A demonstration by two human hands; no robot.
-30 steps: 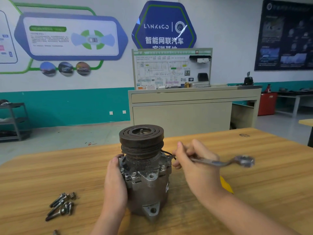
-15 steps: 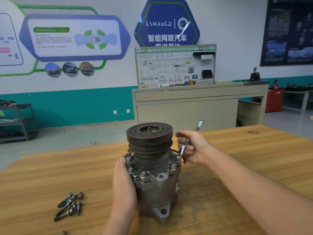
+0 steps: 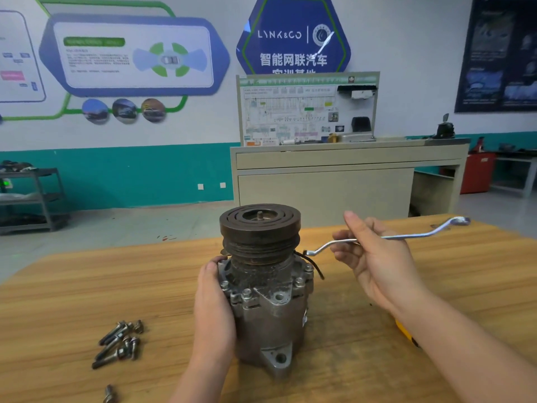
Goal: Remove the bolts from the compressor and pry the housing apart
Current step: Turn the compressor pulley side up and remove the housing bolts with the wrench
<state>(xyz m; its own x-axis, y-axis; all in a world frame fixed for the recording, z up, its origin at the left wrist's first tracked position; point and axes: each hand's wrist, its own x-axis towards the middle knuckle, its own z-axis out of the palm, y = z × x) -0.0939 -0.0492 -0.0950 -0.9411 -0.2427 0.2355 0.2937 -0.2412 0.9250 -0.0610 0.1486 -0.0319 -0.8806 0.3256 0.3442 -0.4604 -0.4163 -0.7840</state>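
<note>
The compressor [image 3: 270, 309] stands upright on the wooden table [image 3: 72, 286], its dark pulley on top. Several bolts still sit around its front flange. My left hand [image 3: 213, 309] holds the housing's left side. My right hand [image 3: 374, 257] holds a silver offset ring wrench [image 3: 412, 235] level, to the right of the pulley. The wrench's near end lies close to the flange's right edge, by a black wire; whether it sits on a bolt I cannot tell.
Several removed bolts [image 3: 119, 343] lie in a pile at the front left of the table, and one more bolt [image 3: 109, 394] lies nearer the edge. A yellow object [image 3: 402, 330] shows under my right forearm. A beige training bench [image 3: 348, 175] stands behind the table.
The wrench stood nearly upright in my right hand half a second ago; it now lies level, pointing right. My left hand has stayed on the housing.
</note>
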